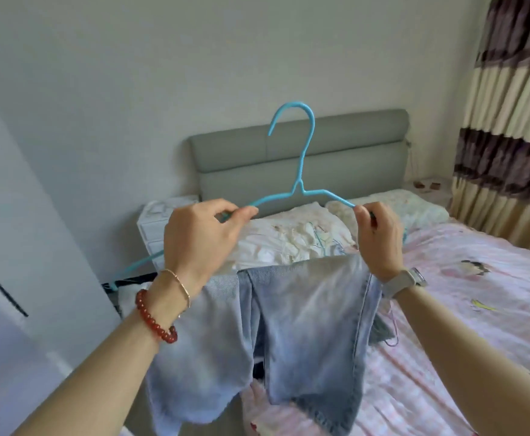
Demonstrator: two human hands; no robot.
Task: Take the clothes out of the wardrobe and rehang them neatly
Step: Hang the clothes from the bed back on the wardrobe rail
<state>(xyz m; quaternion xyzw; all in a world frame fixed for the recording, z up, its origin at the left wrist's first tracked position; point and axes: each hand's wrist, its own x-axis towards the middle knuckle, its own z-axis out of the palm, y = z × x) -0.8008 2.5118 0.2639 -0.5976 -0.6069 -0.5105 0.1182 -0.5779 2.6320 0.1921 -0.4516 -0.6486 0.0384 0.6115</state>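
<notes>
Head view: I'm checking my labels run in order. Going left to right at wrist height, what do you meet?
Red bead bracelet → left hand → jeans → right hand → watch → pink bedsheet.

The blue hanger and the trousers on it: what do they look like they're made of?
Blue hanger: thin rod, likely coated wire or plastic; smooth, even, slightly glossy colour. Trousers: pale washed denim, with stitched seams, faded patches and a frayed hem.
</notes>
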